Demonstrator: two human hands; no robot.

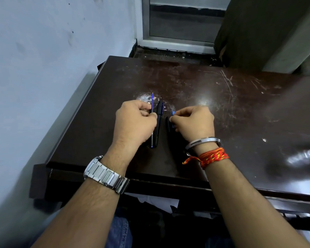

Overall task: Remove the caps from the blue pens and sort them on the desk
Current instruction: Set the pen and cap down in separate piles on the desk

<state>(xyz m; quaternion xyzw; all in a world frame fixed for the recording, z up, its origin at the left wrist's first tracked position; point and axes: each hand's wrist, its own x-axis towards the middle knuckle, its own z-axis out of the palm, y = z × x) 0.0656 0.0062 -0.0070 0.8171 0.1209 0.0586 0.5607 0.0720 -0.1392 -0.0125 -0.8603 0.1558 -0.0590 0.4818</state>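
The left hand [135, 120] pinches an uncapped blue pen [152, 111], tip pointing far, beside a capped pen [159, 120] lying on the counter [222, 108]. The right hand's fingers [174, 119] pinch a small blue cap [173, 113] above a dark cap [167, 125]. The cap could slip and roll on the glossy, scratched dark surface. A pale wall runs on the left; a window stands at the far side.

The desk [195, 83] is dark, glossy, scratched wood; the wristwatch [106, 174] is shiny metal.
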